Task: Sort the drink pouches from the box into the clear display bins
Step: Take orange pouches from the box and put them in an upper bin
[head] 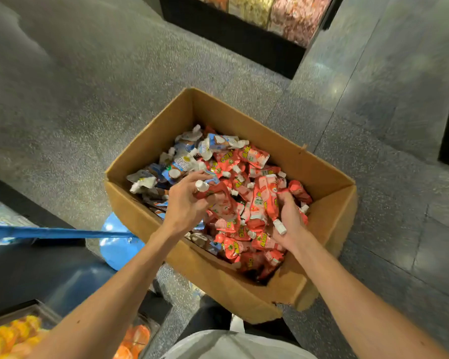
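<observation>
An open cardboard box (151, 149) stands on the floor below me, full of drink pouches. Red pouches (252, 156) with white caps fill its right side, and blue-and-white pouches (182, 164) lie at the back left. Both hands are inside the box. My left hand (184, 203) grips a red pouch (213, 190) near its white cap. My right hand (289, 216) holds red pouches (271, 200), one white cap sticking out toward my wrist.
A clear display bin (13, 332) with orange and yellow packs sits at the lower left, and a black display case (244, 35) with more stock stands at the top. A blue round base (114, 244) and blue bar (49, 232) lie left of the box. Speckled grey floor surrounds it.
</observation>
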